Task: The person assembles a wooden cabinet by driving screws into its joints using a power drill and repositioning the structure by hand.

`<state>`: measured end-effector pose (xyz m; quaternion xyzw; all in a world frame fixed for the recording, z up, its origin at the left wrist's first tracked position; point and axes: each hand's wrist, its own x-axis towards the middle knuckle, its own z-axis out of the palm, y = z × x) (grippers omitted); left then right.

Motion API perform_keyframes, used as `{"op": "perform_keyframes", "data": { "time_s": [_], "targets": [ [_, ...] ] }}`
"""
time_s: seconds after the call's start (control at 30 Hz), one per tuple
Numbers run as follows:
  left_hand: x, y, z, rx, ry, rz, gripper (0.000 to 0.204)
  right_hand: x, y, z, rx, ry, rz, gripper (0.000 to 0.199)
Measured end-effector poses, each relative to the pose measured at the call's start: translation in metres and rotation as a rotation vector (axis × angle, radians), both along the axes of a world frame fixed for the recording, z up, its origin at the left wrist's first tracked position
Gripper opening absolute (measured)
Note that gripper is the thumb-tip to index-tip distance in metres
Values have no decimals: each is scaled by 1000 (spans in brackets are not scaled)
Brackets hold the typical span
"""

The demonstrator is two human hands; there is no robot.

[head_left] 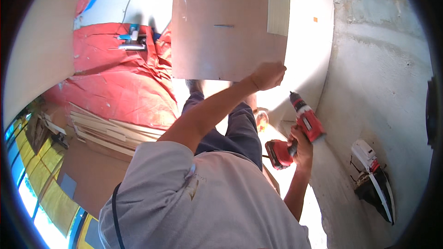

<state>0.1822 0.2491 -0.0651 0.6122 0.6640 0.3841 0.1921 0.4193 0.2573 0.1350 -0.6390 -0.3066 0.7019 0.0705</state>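
A large flat wooden board (221, 50) lies in front of me, with a pale narrow panel (278, 4) along its right side. My left hand (269, 76) is at the board's near right corner, fingers curled closed; whatever they pinch, if anything, is too small to make out. In my right hand (302, 145) is a red and black cordless drill (309, 122), gripped by its handle. Its tip points up and to the left, toward the left hand but apart from it. A thin, short bluish-grey stick (224, 26) rests on the board.
Red sheeting (124, 92) spreads at the left, bearing a teal power tool (133, 38). Below it are stacked wooden strips (106, 129). A bare grey wall (383, 74) rises at the right, with a white and black device (374, 175) near it.
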Motion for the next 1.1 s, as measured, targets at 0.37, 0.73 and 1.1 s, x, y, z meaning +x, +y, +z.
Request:
{"op": "perform_keyframes", "data": {
  "time_s": [0.37,0.73,1.1],
  "targets": [
    [-196,44,1,-609,714,-62,30,67,-9,-27,65,-17,19,18],
    [-193,40,24,-271,553,17,51,127,-64,-92,-23,-107,-126,30],
    [-64,-277,25,-1089,-103,-672,27,168,-259,-138,40,-271,-172,38]
  ]
}}
